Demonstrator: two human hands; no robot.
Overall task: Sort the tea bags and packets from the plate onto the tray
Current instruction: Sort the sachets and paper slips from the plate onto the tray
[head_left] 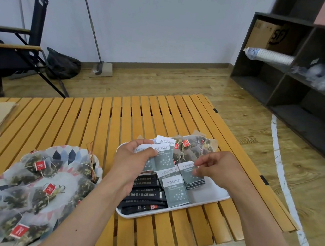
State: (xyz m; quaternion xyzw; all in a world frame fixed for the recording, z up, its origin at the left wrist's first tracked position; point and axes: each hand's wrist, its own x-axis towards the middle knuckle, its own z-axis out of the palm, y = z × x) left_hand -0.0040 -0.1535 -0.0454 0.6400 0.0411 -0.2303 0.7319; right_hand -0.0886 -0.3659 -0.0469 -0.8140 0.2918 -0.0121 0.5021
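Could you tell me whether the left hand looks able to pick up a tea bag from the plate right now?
Probably not yet: the left hand grips a fan of grey packets over the tray. The tea bags lie uncovered on the plate beside it, so only the full grip hinders.

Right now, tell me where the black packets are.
Head view, centre: the black packets lie in the near-left corner of the white tray, beside the grey packets.

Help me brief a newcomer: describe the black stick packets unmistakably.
On the slatted orange wooden table, find the white rectangular tray. The black stick packets lie in its near left corner; unlike the grey-and-white sachets beside them, they are long, dark and white-lettered.
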